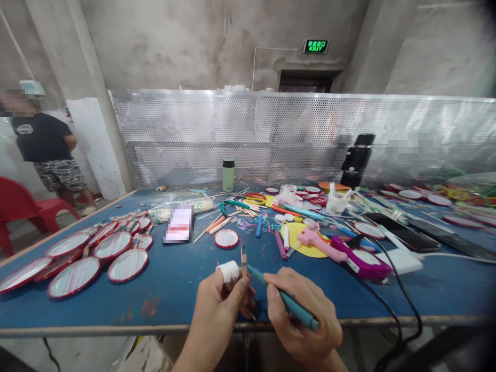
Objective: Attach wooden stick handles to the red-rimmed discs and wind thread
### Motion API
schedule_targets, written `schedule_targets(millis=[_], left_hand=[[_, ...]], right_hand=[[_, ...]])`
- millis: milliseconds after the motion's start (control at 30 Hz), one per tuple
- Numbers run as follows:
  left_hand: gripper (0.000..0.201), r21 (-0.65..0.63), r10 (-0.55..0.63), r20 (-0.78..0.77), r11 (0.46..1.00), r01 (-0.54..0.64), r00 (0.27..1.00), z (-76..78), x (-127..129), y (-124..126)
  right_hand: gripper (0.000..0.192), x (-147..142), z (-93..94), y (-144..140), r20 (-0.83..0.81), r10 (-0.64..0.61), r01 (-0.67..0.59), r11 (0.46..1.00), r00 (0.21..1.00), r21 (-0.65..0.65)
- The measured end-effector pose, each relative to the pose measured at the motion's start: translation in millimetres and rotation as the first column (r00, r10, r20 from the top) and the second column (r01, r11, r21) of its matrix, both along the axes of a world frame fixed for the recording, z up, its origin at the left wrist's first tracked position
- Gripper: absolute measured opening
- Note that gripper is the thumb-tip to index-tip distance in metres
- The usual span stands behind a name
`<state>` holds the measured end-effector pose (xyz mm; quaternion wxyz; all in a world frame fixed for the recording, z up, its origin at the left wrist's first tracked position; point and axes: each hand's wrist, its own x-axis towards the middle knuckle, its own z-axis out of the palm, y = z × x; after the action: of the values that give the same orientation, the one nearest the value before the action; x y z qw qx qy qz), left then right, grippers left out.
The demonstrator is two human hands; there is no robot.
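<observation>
Between the thumb and fingers of my left hand (222, 305) a small wooden craft stick (244, 258) stands upright, with dark marks across its upper part. White tape wraps my left index finger. My right hand (304, 310) grips a teal marker (296, 308) like a pen, its tip close to the stick; I cannot tell if they touch. Both hands are above the front edge of the blue table (170, 294). Just beyond them lies a small round mirror (227, 238) with a red rim.
Several red-rimmed round mirrors (75, 276) cover the table's left side. A phone (179, 225), a green tumbler (228, 175), scissors, markers and sticks lie farther back. To the right are a pink-purple glue gun (360, 263), black cables and phones. A person (44, 137) stands at far left.
</observation>
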<state>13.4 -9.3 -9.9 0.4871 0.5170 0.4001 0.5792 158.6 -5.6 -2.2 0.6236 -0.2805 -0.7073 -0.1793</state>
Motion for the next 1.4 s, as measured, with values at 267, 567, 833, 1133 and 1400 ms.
schedule_targets(millis=[267,567,833,1133,1400], left_hand=[[0.025,0.008,-0.012,-0.014,1.0,0.012,1.0,-0.5,-0.2,1.2],[0.025,0.01,-0.008,-0.012,1.0,0.008,1.0,-0.1,0.0,1.9],[0.025,0.013,0.005,-0.019,1.0,-0.005,1.0,0.7,-0.1,1.1],[0.025,0.006,0.0,-0.011,1.0,0.0,1.0,-3.0,-0.6,1.9],[0.024,0.004,0.001,0.001,1.0,-0.001,1.0,-1.8,0.7,2.1]], right_hand=[[0.018,-2.0,4.3,-0.7,0.026,0.044,-0.044,0.999,0.999,-0.01],[0.018,-1.1,2.8,-0.5,0.017,0.035,-0.035,0.999,0.999,0.002],[0.018,0.0,0.2,-0.7,0.008,0.0,0.0,1.0,1.0,0.007],[0.017,1.7,-2.7,-0.2,0.011,0.017,-0.017,1.0,1.0,0.008],[0.019,-1.1,3.0,-1.0,0.01,0.06,-0.06,0.998,0.998,-0.01]])
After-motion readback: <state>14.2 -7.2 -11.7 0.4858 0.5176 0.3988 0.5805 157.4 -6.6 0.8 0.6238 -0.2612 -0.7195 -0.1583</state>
